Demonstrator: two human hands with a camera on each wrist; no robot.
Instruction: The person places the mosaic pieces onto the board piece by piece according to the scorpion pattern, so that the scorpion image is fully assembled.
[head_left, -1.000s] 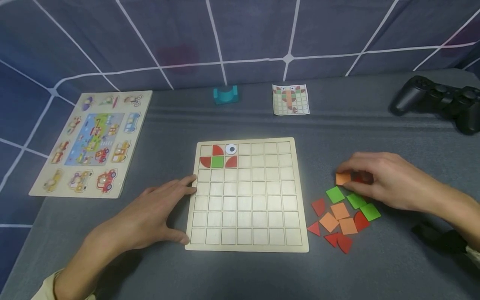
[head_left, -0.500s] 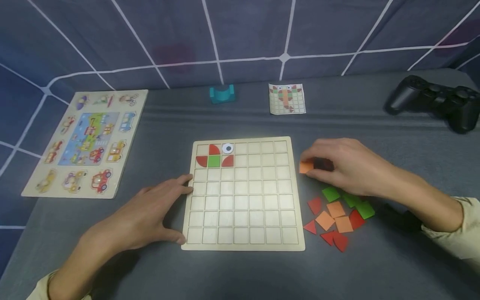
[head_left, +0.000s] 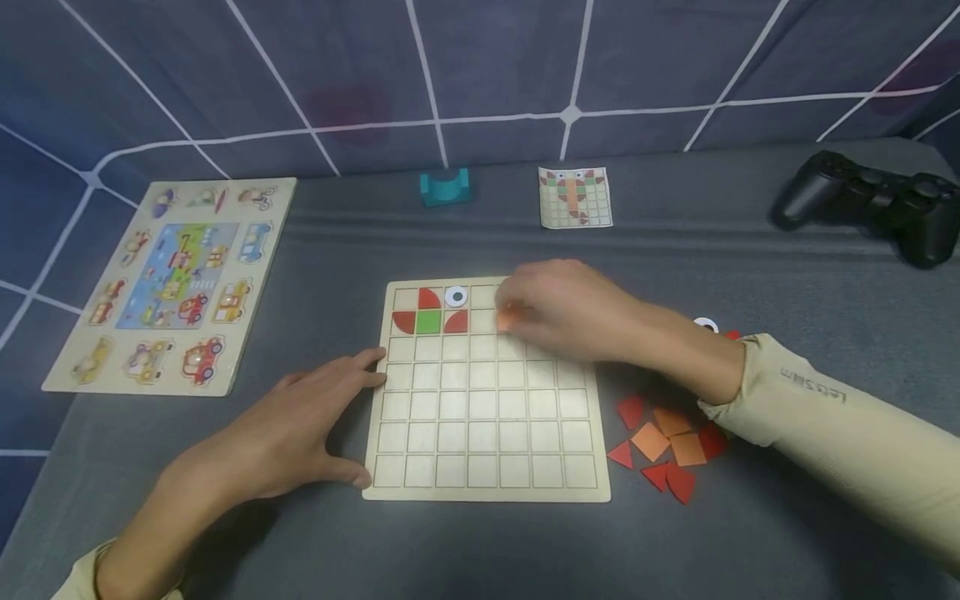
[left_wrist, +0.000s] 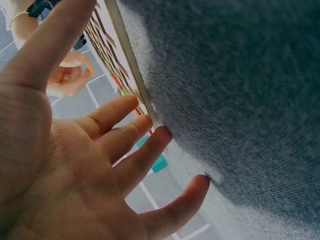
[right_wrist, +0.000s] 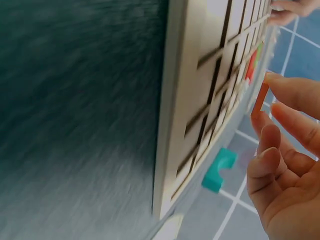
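Note:
A wooden grid board (head_left: pixel 483 423) lies on the grey cloth, with red quarter-round tiles, a green square tile (head_left: pixel 428 322) and a white eye disc (head_left: pixel 455 297) set in its upper left cells. My left hand (head_left: pixel 273 437) rests at the board's left edge, fingers extended, fingertips and thumb against the rim. Over the upper middle of the board, my right hand (head_left: pixel 573 310) pinches an orange square tile (right_wrist: pixel 260 99) between thumb and fingertips. The right wrist view shows that tile held on edge above the grid.
Loose red and orange tiles (head_left: pixel 650 442) lie right of the board, partly under the right sleeve; another eye disc (head_left: pixel 705 323) peeks out behind the forearm. Farther back are a pattern card (head_left: pixel 575 198), a teal block (head_left: pixel 446 187), a picture puzzle (head_left: pixel 176 283) and a black game controller (head_left: pixel 870 204).
My right hand has taken an orange square tile from the loose pile and carried it left, over the board. My left hand stays at the board's left edge.

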